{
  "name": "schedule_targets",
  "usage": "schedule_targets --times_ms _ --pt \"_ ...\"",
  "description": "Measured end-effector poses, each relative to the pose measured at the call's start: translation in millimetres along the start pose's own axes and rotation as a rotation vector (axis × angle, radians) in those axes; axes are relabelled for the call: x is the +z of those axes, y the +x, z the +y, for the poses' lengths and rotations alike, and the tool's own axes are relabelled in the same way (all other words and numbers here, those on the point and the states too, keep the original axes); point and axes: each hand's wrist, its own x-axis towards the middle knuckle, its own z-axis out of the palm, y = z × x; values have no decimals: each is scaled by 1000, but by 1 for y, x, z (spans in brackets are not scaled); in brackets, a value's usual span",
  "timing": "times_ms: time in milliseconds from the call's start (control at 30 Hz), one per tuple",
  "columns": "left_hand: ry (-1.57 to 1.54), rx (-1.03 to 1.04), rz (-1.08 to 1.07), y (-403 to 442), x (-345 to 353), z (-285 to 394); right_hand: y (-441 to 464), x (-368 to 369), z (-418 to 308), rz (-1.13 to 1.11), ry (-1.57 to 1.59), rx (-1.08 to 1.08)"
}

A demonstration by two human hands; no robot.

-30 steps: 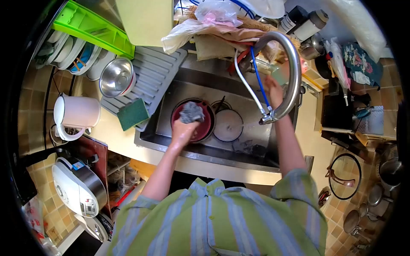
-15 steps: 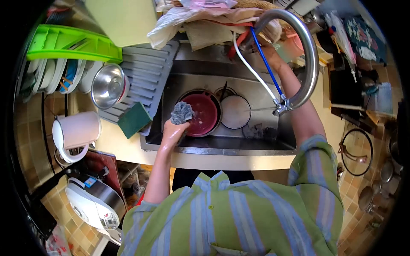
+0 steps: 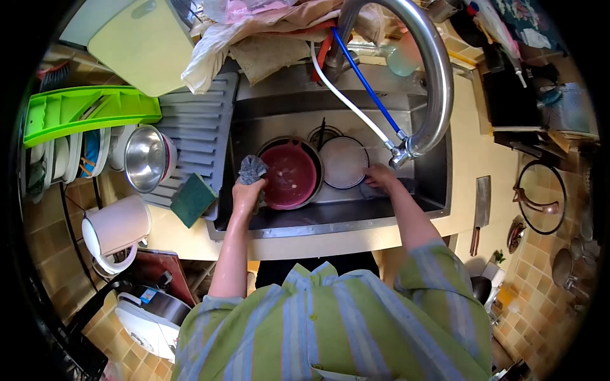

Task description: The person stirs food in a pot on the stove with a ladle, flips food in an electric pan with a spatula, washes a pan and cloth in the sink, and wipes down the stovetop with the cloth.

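Observation:
My left hand (image 3: 249, 192) is closed around a crumpled grey dishcloth (image 3: 252, 169), at the left side of a pink plastic colander (image 3: 289, 174). The colander sits inside a dark-rimmed round pot or basin in the steel sink (image 3: 292, 227). Beside it lies a white round dish (image 3: 344, 162) with a dark rim, and my right hand (image 3: 381, 178) has its fingers at the dish's right edge, apparently pinching it. A dark cloth (image 3: 399, 187) lies partly behind my right hand. Above the sink's right side hangs the curved steel faucet (image 3: 441, 82).
Left of the sink, a grey ridged drainboard (image 3: 200, 117) carries a metal bowl (image 3: 145, 159) and a green scouring pad (image 3: 193, 200). A green dish rack (image 3: 92, 111) and a white kettle (image 3: 117, 203) stand further left. A cleaver (image 3: 482, 209) lies at the right.
My right hand has come from behind the faucet down to the white dish. The thin stream at the faucet's outlet no longer shows. My left hand still holds the dishcloth. The view has shifted.

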Motion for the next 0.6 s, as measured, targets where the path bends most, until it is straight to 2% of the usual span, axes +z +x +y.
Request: schedule_targets --times_ms 33,67,133,200,233,300,400,500,533,600 --pt "33 -5 11 8 1 -12 8 13 2 -64 12 -7" --pt "65 -8 20 15 1 -21 -5 24 -14 49 82 -9" --pt "99 -40 35 21 0 -25 13 29 -9 75 127 -39" --pt "-78 -112 -7 27 -2 -23 29 31 0 90 216 -67" --pt "-172 -151 -32 29 -2 -23 8 26 -12 73 237 -115" --pt "-248 -242 -57 38 0 -22 9 16 -11 80 401 -88" --pt "-252 -262 -76 44 6 -21 10 -12 -4 -31 412 -138" --pt "-299 -281 -96 44 16 -21 -7 -31 -13 78 328 -232" --pt "-312 -292 -118 41 21 -19 -22 -38 -17 159 166 -374" --pt "-340 -313 -163 32 36 -12 -41 -50 -34 172 197 -348"
